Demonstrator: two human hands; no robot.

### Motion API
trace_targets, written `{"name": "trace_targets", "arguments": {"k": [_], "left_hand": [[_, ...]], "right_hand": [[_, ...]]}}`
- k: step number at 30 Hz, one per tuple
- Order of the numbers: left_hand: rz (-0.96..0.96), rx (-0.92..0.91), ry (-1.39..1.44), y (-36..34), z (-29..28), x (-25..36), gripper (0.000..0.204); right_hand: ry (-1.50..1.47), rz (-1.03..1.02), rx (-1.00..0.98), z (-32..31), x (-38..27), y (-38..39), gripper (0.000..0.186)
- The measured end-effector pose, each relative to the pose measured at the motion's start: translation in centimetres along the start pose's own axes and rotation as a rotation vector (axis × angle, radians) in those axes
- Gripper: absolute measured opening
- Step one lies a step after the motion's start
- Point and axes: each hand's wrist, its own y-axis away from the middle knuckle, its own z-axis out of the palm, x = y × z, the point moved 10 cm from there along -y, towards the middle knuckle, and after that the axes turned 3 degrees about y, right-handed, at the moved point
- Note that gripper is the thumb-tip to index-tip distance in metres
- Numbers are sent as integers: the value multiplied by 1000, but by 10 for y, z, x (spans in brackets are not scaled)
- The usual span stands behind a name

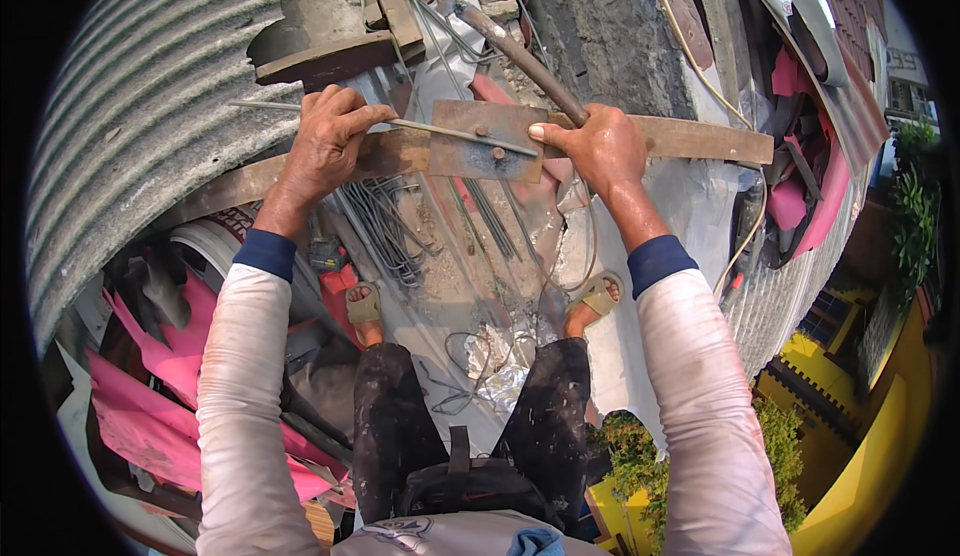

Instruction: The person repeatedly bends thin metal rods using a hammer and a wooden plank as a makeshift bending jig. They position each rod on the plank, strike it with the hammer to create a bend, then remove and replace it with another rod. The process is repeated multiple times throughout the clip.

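My left hand (335,134) is closed around a thin metal rod (420,128), which sticks out past the fingers to the left. The rod's right part lies across a square metal plate (455,161), between two short pegs (498,153) that stand up from it. This plate sits on a long wooden plank (690,140) running left to right. In my right hand (608,151) is the end of a rusty metal bar tool (520,56), slanting away to the upper left with a thicker head. My right thumb rests at the plate's right edge, by the rod's tip.
Corrugated roofing sheet (150,106) rises at the left. Beneath the plank lie several loose metal rods (385,226) and crumpled foil (505,366). Pink sheeting (150,426) bunches at the lower left. A cable (690,36) runs down the right side, and a yellow building (800,386) shows far below.
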Motion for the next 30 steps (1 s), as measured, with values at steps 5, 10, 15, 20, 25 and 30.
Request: {"name": "trace_targets", "arguments": {"k": [5,10,15,20,25,30], "left_hand": [[12,8,-1,-1,2,2,24],[-4,-10,10,-1,6,-3,20],[-35,120,-60,3,3,-6,16],[-97,377,-307,21,-7,8,16],[-289,415,-354,38,-1,1,20],[-339,492,-74,36,9,-4,17]], "right_hand": [[26,14,5,-1,0,0,71],[-7,36,-21,2,2,1,69],[3,30,-14,1,1,0,69],[20,5,18,0,0,-1,69],[-10,7,7,3,3,-1,68],[-9,14,0,5,5,-1,67]]}}
